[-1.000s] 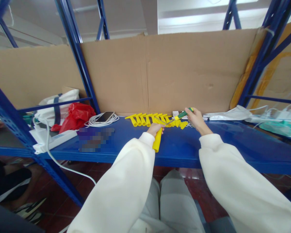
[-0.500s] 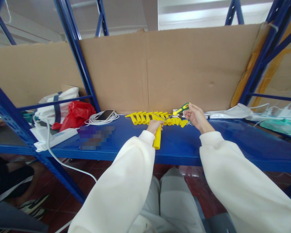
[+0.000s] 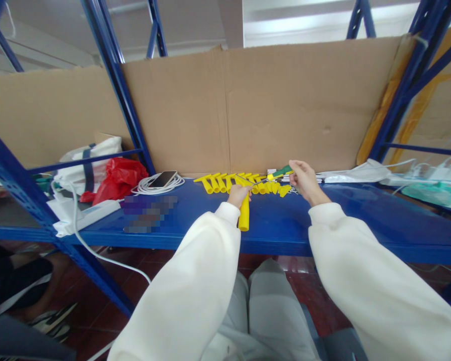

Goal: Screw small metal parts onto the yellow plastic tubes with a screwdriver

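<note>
My left hand [image 3: 239, 194] is closed around a yellow tube-handled piece [image 3: 244, 214], whose round end points down toward the shelf's front edge. My right hand [image 3: 304, 180] grips the green-and-yellow handle of a screwdriver [image 3: 281, 173] by its end. The screwdriver's thin shaft runs left to the top of the piece in my left hand, where fingers hide the tip. Behind my hands, several similar yellow pieces [image 3: 216, 184] lie in a row, with small yellow parts [image 3: 284, 190] at the row's right end.
All this lies on a blue metal shelf [image 3: 199, 220] backed by a cardboard wall [image 3: 285, 105]. To the left are a phone [image 3: 163, 179] on a coiled white cable, a red bag [image 3: 120, 175] and a power strip [image 3: 93, 213]. A white plastic bag [image 3: 357, 173] lies right.
The screwdriver handle has turned and sits slightly lower, showing more green. My right fingers have shifted on its end. My left hand and the yellow piece have stayed nearly in place.
</note>
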A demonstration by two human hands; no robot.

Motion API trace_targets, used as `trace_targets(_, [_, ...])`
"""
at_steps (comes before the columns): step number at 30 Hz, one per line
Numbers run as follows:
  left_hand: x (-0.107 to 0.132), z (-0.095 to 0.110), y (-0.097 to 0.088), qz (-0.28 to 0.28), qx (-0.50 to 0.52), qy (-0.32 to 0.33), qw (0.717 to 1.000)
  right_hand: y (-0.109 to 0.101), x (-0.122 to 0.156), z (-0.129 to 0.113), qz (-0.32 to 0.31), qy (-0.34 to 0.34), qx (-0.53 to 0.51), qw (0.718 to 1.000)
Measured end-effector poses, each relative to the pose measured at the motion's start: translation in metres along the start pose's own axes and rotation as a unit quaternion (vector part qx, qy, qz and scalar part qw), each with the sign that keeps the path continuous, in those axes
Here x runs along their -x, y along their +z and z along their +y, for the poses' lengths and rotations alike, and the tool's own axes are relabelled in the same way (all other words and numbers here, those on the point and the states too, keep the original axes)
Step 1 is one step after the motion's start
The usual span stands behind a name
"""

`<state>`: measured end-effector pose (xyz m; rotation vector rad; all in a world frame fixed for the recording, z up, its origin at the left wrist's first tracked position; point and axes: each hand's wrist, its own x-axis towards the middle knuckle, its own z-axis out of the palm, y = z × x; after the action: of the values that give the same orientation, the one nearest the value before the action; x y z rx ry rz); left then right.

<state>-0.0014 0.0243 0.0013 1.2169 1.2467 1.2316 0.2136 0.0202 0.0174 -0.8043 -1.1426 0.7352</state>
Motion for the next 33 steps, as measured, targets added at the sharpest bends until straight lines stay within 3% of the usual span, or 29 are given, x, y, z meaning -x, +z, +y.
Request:
trace_targets(9, [0.002,0.002,0.001,0.008,-0.007,0.000,1.000,-0.002,0.002,-0.006,-0.082,0.029,-0.043,0.995])
trace_targets(20, [-0.001,0.000,-0.001,-0.006,-0.009,-0.005,1.000,-0.003,-0.003,0.001,-0.018,0.028,-0.028,0.999])
trace_targets(30, [0.001,0.001,0.000,0.000,-0.019,-0.006,1.000,0.000,0.006,-0.010,-0.077,0.026,-0.048,0.996])
trace_targets(33, [0.001,0.001,0.000,-0.001,-0.018,-0.007,1.000,-0.001,0.004,-0.007,-0.068,0.020,-0.043,0.997])
